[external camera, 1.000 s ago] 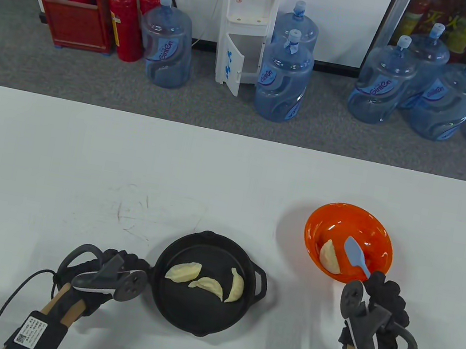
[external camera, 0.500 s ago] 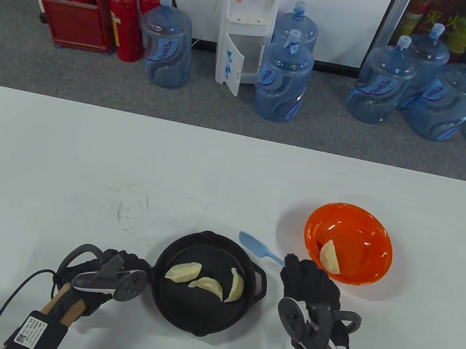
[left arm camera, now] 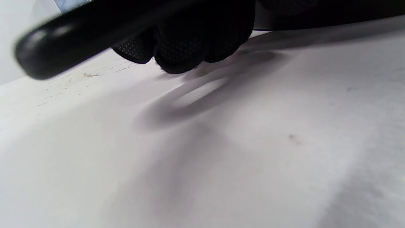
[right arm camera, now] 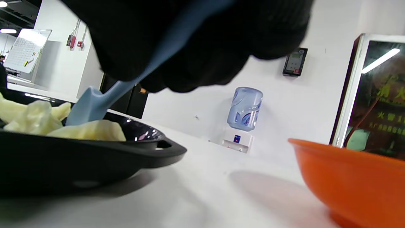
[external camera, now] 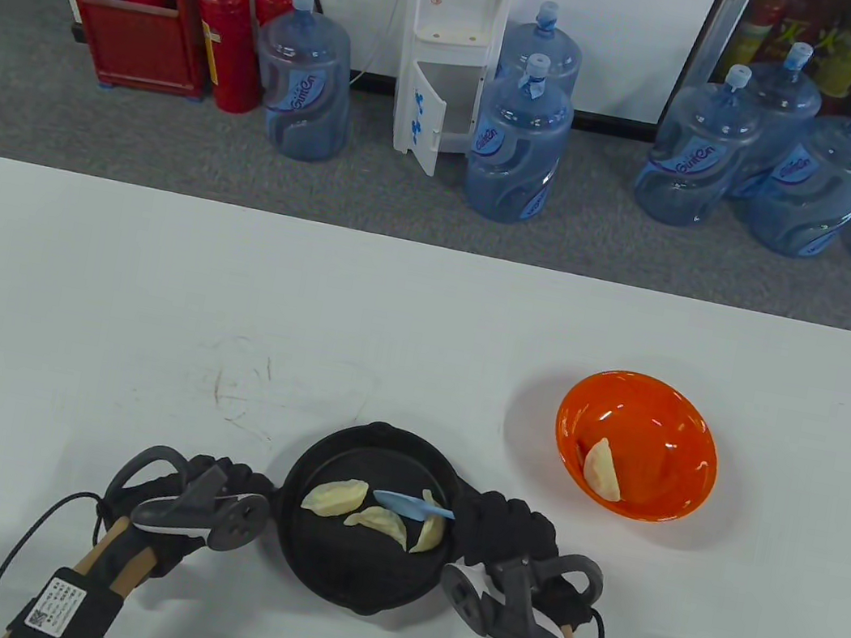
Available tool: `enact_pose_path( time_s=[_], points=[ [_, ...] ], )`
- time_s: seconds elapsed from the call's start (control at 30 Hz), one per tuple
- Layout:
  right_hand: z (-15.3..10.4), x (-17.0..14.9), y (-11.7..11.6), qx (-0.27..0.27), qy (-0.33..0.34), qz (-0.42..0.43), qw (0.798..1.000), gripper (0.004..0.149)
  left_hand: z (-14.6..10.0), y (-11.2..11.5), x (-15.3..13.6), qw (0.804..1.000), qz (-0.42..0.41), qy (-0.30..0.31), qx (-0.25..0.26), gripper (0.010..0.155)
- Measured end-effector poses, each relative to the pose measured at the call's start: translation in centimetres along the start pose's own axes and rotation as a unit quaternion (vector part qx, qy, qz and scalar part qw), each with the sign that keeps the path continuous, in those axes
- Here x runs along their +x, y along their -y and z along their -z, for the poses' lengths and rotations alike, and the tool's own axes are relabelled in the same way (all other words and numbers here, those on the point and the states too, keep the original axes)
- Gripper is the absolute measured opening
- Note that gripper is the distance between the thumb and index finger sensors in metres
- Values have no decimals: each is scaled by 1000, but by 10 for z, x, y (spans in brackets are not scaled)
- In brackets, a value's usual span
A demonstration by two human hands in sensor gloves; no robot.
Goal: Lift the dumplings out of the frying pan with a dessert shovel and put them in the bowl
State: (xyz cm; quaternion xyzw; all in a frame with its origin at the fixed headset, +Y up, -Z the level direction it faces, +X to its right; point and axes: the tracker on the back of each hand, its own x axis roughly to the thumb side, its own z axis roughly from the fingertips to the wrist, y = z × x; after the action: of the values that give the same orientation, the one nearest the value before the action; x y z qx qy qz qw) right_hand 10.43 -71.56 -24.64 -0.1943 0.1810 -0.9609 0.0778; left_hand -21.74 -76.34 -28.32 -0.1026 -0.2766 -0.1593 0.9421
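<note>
A black frying pan (external camera: pixel 318 555) sits near the table's front edge with three pale dumplings (external camera: pixel 334 497) inside. My right hand (external camera: pixel 512 528) grips a light-blue dessert shovel (external camera: pixel 409 505), whose blade reaches over the pan above the right-hand dumplings. In the right wrist view the shovel (right arm camera: pixel 95 103) angles down toward the dumplings (right arm camera: pixel 88 131). My left hand (external camera: pixel 231 490) holds the pan's handle (left arm camera: pixel 63 34) at the pan's left. An orange bowl (external camera: pixel 664 415) at the right holds one dumpling (external camera: pixel 603 468).
The white table (external camera: pixel 151 287) stretches far to the left and back. Beyond its far edge, on the floor, stand several blue water jugs (external camera: pixel 519 138), a water dispenser (external camera: pixel 451 35) and red fire extinguishers (external camera: pixel 227 45).
My right hand carried the shovel from the bowl leftward to the pan; the blade now lies over the dumplings. One dumpling stays in the bowl. The left hand has not moved.
</note>
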Motion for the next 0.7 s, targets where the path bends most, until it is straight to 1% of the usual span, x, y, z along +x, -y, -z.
enact_pose_path(
  time_s=[0.23,0.4,0.53,0.7],
  points=[
    [-1,-9,-6,20,-1,64,998,39,0,0,0,1000,-1,0,0,55],
    [0,-9,-7,19,-1,68,997,39,0,0,0,1000,-1,0,0,55],
    [1,-7,-9,39,12,105,994,38,0,0,0,1000,-1,0,0,55],
    [2,0,-9,50,32,119,991,39,0,0,0,1000,-1,0,0,55]
  ],
)
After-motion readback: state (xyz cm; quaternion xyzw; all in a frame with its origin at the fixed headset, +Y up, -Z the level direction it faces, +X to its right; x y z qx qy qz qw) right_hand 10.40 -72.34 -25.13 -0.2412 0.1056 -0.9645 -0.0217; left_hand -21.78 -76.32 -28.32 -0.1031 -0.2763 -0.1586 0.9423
